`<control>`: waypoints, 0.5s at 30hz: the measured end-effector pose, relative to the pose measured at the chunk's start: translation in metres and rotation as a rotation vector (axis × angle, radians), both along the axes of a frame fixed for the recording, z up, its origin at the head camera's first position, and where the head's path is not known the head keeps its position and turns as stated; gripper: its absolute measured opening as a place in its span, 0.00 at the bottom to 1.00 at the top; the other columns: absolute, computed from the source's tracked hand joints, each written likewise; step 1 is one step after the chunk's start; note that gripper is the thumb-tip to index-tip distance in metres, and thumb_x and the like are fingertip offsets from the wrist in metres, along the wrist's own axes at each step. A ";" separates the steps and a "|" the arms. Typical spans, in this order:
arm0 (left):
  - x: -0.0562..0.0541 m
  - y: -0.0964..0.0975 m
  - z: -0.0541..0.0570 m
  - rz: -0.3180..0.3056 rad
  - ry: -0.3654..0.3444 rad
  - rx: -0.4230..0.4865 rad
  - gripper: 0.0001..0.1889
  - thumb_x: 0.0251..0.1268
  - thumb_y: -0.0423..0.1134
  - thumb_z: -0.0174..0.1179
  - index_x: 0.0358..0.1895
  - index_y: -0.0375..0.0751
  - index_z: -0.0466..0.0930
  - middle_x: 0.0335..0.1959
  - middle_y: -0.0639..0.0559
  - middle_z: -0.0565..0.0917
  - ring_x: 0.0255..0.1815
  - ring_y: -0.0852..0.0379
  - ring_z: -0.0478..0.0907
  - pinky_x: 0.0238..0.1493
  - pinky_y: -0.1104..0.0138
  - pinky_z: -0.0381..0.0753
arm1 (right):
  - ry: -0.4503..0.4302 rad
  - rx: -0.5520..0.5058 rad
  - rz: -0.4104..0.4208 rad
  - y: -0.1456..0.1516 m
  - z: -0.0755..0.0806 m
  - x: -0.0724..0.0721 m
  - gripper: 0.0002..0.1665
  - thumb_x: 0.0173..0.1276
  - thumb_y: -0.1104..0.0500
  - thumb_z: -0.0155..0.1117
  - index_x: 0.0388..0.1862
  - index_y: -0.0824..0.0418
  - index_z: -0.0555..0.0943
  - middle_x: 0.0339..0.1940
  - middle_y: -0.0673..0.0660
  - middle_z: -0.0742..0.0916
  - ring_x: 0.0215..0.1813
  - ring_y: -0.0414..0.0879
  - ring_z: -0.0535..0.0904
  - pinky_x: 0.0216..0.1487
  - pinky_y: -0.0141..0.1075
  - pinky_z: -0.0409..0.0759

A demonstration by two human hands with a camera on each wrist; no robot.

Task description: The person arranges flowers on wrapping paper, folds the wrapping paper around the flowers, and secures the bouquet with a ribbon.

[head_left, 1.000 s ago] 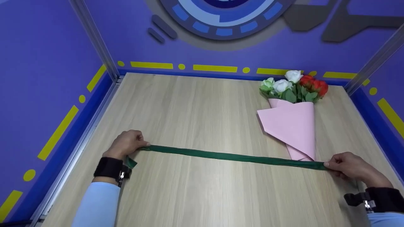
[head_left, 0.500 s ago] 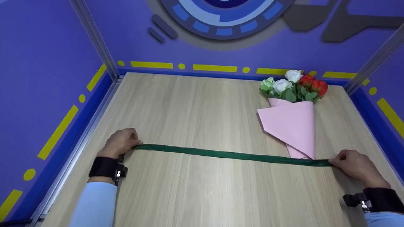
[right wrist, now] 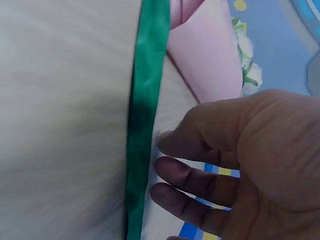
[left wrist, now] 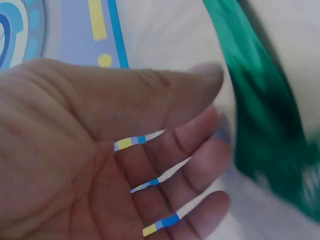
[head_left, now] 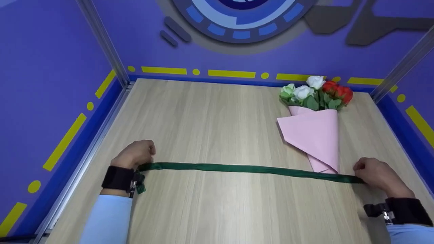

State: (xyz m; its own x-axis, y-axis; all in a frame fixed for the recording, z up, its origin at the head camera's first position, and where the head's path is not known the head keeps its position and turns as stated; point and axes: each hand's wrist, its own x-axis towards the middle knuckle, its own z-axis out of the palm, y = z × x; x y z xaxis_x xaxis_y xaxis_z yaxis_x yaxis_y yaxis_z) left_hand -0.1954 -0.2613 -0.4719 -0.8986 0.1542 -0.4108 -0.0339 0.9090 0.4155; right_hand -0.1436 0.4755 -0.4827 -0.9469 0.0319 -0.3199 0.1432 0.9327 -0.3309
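Note:
A long green ribbon (head_left: 237, 168) stretches almost straight across the wooden table (head_left: 217, 210), its left end bent down beside the wrist. At that end is my left hand (head_left: 135, 154), holding nothing. In the left wrist view, the thumb and relaxed fingers (left wrist: 207, 160) stand just short of the ribbon (left wrist: 257, 100). My right hand (head_left: 379, 174) overlaps the other end in the head view. The right wrist view shows its loosely bent fingers (right wrist: 185, 177) beside the ribbon (right wrist: 145, 100), with nothing between them.
A bouquet wrapped in pink paper (head_left: 313, 135) lies at the right, its tip by the ribbon. Its white and red flowers (head_left: 330, 88) point to the back wall (head_left: 223, 51). A metal frame (head_left: 101, 40) and a blue side wall (head_left: 44, 84) border the left.
Both hands have let go of the ribbon, which they held stretched by its ends. It now lies on the table. The left hand shifted slightly right; the bouquet stayed put.

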 end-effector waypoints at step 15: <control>-0.011 0.111 -0.007 -0.235 0.194 0.146 0.04 0.70 0.37 0.68 0.43 0.43 0.85 0.35 0.52 0.83 0.34 0.55 0.77 0.38 0.63 0.77 | -0.068 -0.263 -0.288 -0.049 -0.007 -0.046 0.38 0.78 0.34 0.56 0.39 0.71 0.80 0.22 0.52 0.76 0.27 0.49 0.76 0.28 0.38 0.75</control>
State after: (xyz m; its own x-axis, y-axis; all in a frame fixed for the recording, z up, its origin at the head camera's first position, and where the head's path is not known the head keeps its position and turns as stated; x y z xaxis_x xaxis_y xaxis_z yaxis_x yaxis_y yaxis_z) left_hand -0.2063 -0.1506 -0.4794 -0.8907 0.4111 -0.1939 0.2621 0.8130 0.5199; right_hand -0.1898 0.4268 -0.4901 -0.8875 0.2016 -0.4143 0.4163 0.7362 -0.5336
